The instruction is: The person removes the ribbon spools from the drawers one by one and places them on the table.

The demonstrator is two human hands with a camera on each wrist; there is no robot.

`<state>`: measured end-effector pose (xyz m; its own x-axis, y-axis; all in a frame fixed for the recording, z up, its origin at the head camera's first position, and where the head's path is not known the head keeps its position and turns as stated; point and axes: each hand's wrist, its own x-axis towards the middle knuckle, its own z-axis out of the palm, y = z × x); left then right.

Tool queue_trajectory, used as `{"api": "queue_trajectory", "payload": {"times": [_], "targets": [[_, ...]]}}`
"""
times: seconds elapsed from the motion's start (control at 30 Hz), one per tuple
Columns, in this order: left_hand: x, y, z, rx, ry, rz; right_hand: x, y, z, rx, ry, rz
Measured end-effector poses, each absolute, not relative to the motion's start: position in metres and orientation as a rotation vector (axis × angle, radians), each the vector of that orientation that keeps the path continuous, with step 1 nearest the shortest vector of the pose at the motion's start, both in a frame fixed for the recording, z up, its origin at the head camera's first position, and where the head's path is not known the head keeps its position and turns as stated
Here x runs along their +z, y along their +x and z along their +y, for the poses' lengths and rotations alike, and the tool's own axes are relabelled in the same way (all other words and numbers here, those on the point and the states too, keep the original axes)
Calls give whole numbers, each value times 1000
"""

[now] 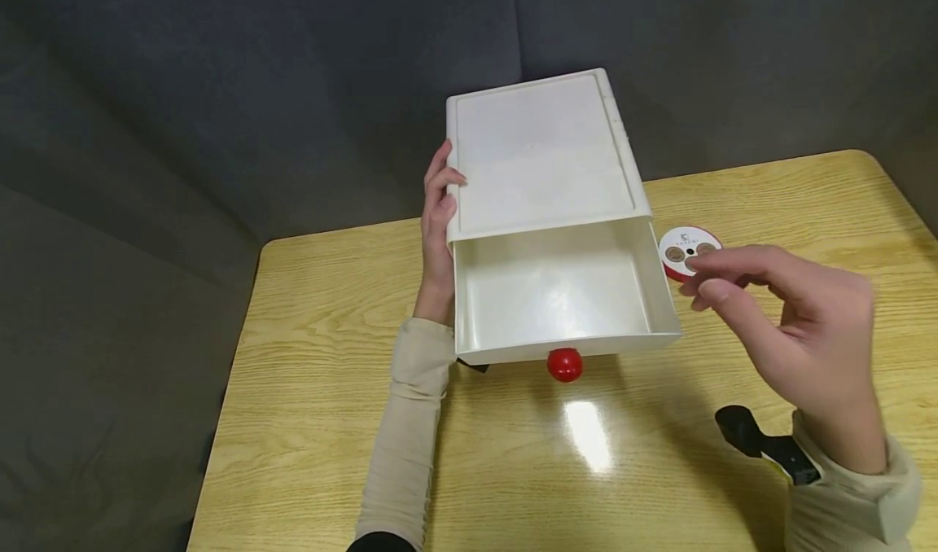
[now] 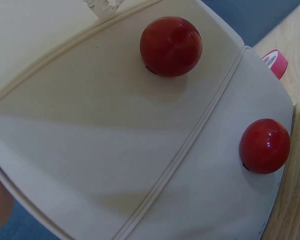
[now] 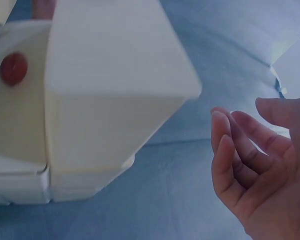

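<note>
A white drawer unit [image 1: 542, 157] stands on the table, its upper drawer [image 1: 557, 291] pulled out and the bare white inside showing. My left hand [image 1: 440, 218] holds the unit's left side, fingertips bent over the top edge. In the left wrist view two red ball knobs show, an upper knob [image 2: 171, 46] and a lower knob [image 2: 265, 146]. To the right of the drawer, my right hand [image 1: 799, 316] hovers with loosely bent fingers, thumb apart and nothing held. Its fingertips partly cover a round red-rimmed roll [image 1: 685, 247] with a white face.
The wooden table [image 1: 330, 357] extends on both sides of the unit. Dark fabric [image 1: 330, 88] hangs behind it and along the left. A black wrist strap piece [image 1: 765, 442] sticks out from the right sleeve.
</note>
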<state>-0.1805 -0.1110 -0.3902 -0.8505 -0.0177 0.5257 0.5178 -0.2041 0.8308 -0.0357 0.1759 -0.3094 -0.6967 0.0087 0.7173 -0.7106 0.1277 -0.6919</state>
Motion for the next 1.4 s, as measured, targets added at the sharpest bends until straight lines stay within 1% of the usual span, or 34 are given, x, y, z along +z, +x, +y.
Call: {"api": "queue_trajectory", "payload": {"times": [0.1, 0.23, 0.37, 0.5, 0.83, 1.03, 1.4], "targets": [[-391, -180, -111, -2116, -586, -1708, -310, -29, 173, 1602, 771, -1848], [-391, -181, -110, -2119, -587, -1700, -310, -22, 172, 1463, 909, -1929], [-390, -181, -110, -2116, -585, -1704, -311, -19, 173, 1402, 1069, -1977], [-390, -179, -110, -2115, -581, -1716, -311, -18, 171, 1339, 1174, -2055], [-389, -178, -110, -2127, -570, -1720, -306, -3, 160, 1188, 1341, -2329], [-390, -180, -110, -2114, -571, -1717, -314, -2, 157, 1179, 1450, -2393], [-391, -178, -110, -2105, -572, -1731, -324, -10, 146, 1092, 1457, -2617]]}}
